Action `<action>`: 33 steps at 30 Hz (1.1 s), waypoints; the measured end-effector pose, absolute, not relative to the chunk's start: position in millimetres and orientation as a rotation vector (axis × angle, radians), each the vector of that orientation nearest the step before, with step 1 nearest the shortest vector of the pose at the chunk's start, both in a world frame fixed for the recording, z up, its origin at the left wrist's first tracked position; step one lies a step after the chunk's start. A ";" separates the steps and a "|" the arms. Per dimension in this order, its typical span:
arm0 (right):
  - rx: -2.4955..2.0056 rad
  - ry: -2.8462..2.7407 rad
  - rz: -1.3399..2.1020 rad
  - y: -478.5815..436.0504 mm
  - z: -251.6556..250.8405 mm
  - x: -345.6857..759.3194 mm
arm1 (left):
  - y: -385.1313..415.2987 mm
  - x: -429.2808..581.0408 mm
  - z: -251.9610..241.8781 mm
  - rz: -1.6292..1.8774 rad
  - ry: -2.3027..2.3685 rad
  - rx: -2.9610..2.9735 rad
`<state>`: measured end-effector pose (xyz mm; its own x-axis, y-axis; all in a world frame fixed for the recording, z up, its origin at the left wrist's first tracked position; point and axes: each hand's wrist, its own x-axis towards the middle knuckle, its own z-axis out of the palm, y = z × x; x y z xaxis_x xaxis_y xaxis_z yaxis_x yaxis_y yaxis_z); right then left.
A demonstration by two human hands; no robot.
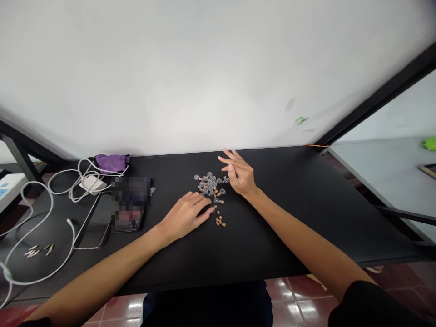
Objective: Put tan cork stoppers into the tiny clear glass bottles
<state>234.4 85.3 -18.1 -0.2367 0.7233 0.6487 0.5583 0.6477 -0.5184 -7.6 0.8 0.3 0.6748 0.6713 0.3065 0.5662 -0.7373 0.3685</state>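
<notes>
Pile of tiny clear glass bottles (208, 182) sits approx mid-desk, some w/ lil corks in their necks. L hand (185, 213) is just to the near left of the pile, palm down, and one small bottle (213, 209) is right at its thumb and forefinger tips. Those tips look slightly apart, but can't tell if they're pinching that bottle or just next to it tbh. R hand (242, 177) is on the right side of the pile, by the rightmost bottles, fingers spread apart and pointing far left, thumb up close to the forefinger. Looks raised over the desk (282, 240) afaict.

Loose corks (220, 222) are in a small bunch on the near side of the pile, to the right of the L hand, w/ a few more btwn the bottles.

Further left: a pixelated patch (131, 200) (no clue what's under it), then a dark phone (93, 222) lying flat. Far left of that, a white charger (92, 183) w/ a looping white cable (51, 204), plus purple fabric (112, 163) by the wall (187, 77). Near left corner has some small bits (32, 251), too tiny to ID.
</notes>
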 end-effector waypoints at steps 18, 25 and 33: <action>-0.817 -1.902 0.046 91.5 -14.2 232.7 | 19.8 -18.6 -1.6 1.067 1.366 2.705; -0.711 -1.901 -0.016 82.0 -15.2 235.6 | 10.3 -13.9 -0.2 0.888 1.155 2.974; -0.677 -2.024 0.059 68.0 -14.8 233.3 | 9.4 -10.0 -2.1 0.944 1.172 2.969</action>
<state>233.3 68.0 -14.8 -0.3801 0.4846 0.7879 0.4381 0.8445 -0.3080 -10.0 9.4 -2.1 0.5949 0.5699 0.5668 0.6753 -0.7369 0.0323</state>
